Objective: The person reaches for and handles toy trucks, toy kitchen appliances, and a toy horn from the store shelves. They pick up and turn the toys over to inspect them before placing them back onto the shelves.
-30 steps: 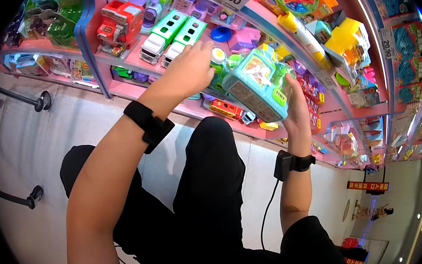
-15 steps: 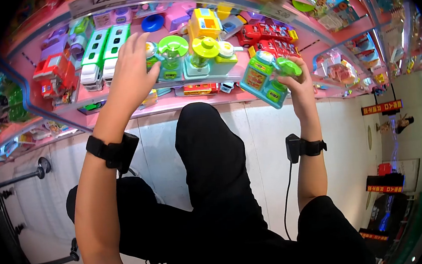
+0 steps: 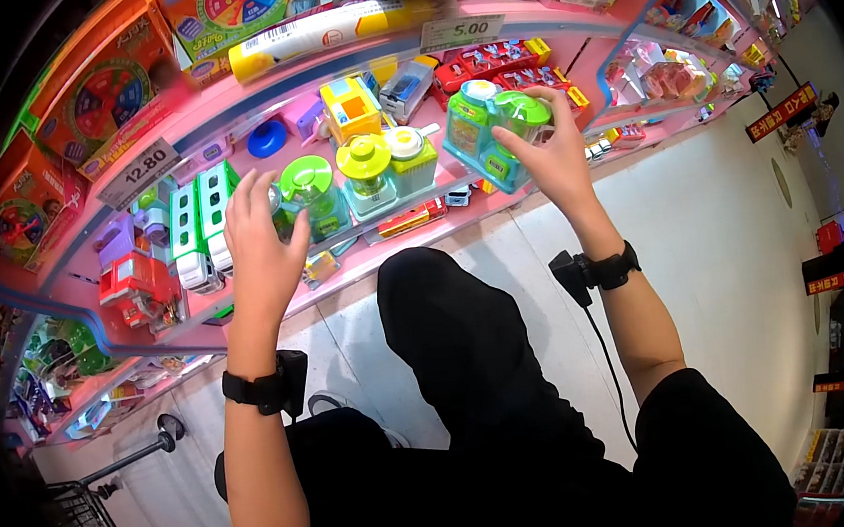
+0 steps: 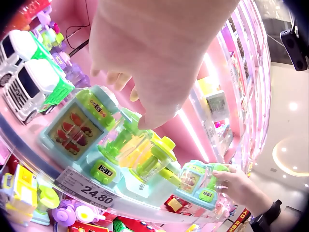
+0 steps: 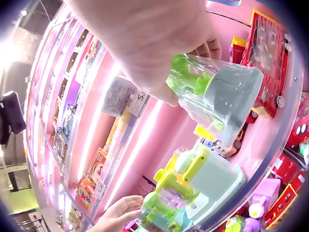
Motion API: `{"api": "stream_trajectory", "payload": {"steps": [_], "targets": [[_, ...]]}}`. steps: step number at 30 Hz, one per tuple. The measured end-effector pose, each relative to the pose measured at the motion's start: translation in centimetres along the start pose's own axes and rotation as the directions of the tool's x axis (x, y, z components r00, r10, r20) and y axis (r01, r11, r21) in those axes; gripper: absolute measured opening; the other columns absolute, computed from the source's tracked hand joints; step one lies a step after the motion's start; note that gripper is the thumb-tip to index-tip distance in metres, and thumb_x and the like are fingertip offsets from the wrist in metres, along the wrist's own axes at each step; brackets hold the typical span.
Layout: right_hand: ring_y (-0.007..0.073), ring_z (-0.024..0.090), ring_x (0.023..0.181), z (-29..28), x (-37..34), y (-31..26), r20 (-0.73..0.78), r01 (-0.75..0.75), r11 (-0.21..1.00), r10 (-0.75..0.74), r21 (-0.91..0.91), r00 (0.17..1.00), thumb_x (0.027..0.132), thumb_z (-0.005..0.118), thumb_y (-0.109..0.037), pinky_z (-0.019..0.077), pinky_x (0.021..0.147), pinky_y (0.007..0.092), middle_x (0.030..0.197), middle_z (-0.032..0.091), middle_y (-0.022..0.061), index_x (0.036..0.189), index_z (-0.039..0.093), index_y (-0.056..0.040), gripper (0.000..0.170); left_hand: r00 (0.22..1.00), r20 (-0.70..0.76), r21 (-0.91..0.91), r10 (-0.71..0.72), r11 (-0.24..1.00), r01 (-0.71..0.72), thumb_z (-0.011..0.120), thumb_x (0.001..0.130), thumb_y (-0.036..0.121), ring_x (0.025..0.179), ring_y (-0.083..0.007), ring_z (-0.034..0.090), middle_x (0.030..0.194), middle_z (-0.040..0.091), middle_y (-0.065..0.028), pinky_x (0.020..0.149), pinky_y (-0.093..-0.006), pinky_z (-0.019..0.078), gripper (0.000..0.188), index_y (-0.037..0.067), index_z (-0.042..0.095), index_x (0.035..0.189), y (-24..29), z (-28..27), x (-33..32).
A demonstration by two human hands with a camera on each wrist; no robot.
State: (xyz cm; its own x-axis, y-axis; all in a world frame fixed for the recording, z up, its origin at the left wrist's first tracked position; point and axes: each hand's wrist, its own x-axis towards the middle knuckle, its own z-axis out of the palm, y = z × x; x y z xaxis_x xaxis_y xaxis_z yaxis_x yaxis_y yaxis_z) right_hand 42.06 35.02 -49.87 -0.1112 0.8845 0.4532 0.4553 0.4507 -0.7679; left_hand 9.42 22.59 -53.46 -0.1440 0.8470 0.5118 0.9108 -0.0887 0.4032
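Note:
My right hand (image 3: pixel 555 151) grips a teal and green toy blender (image 3: pixel 473 139) by its green jug side, thumb in front and fingers behind. In the right wrist view, clear plastic wrap covers this toy blender (image 5: pixel 234 96). It is held at the front of the pink shelf. My left hand (image 3: pixel 262 247) is spread beside a similar toy blender (image 3: pixel 313 188) on the shelf. In the left wrist view, the thumb is right at the green jug of that toy blender (image 4: pixel 75 130), which has a fruit picture on its front. To its right stands a yellow-topped toy blender (image 3: pixel 365 163).
White and green toy trucks (image 3: pixel 200 228) and a red toy vehicle (image 3: pixel 135 284) stand left of my left hand. Red boxed toys (image 3: pixel 490 62) lie behind the right hand. A price strip (image 4: pixel 87 188) runs along the shelf edge. A black wheeled basket (image 3: pixel 93 523) stands behind me.
My right hand has turned the toy blender from showing its flat back to showing its front, and brought it closer to the shelf. My left hand stays near the shelf toys, fingers now spread. The view has turned.

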Motion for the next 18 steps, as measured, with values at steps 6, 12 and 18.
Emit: {"api": "stream_trajectory", "payload": {"steps": [6, 12, 18], "targets": [[0.0192, 0.064, 0.099, 2.2, 2.0, 1.4, 0.036, 0.061, 0.987, -0.057, -0.151, 0.998, 0.073, 0.077, -0.011, 0.0508, 0.086, 0.0333, 0.108, 0.064, 0.0111, 0.121, 0.051, -0.0067, 0.054, 0.998, 0.061, 0.001, 0.017, 1.000, -0.017, 0.074, 0.081, 0.018, 0.132, -0.0402, 0.042, 0.143, 0.044, -0.0227, 0.111, -0.0489, 0.0310, 0.060, 0.006, 0.050, 0.135, 0.6, -0.2, 0.0], [0.0226, 0.062, 0.097, 4.0, 3.9, 3.5, 0.091, -0.139, 0.975, 0.125, 0.175, 0.988, 0.070, 0.074, -0.009, 0.0500, 0.086, 0.0362, 0.105, 0.061, 0.0141, 0.116, 0.051, -0.0058, 0.051, 0.998, 0.043, 0.026, 0.049, 0.998, -0.050, 0.075, 0.081, 0.018, 0.133, -0.0394, 0.041, 0.144, 0.044, -0.0217, 0.111, -0.0474, 0.0330, 0.061, 0.007, 0.050, 0.136, 1.4, -0.3, 0.1], [0.0258, 0.060, 0.099, 6.5, 3.1, 5.5, 0.060, -0.069, 0.985, 0.060, 0.160, 0.996, 0.070, 0.074, -0.010, 0.0492, 0.085, 0.0379, 0.108, 0.056, 0.0154, 0.113, 0.046, -0.0053, 0.051, 0.998, 0.051, 0.014, 0.033, 0.999, -0.034, 0.074, 0.081, 0.018, 0.134, -0.0390, 0.039, 0.144, 0.043, -0.0205, 0.112, -0.0496, 0.0294, 0.059, 0.006, 0.051, 0.134, 1.0, 0.5, -0.1]]}}
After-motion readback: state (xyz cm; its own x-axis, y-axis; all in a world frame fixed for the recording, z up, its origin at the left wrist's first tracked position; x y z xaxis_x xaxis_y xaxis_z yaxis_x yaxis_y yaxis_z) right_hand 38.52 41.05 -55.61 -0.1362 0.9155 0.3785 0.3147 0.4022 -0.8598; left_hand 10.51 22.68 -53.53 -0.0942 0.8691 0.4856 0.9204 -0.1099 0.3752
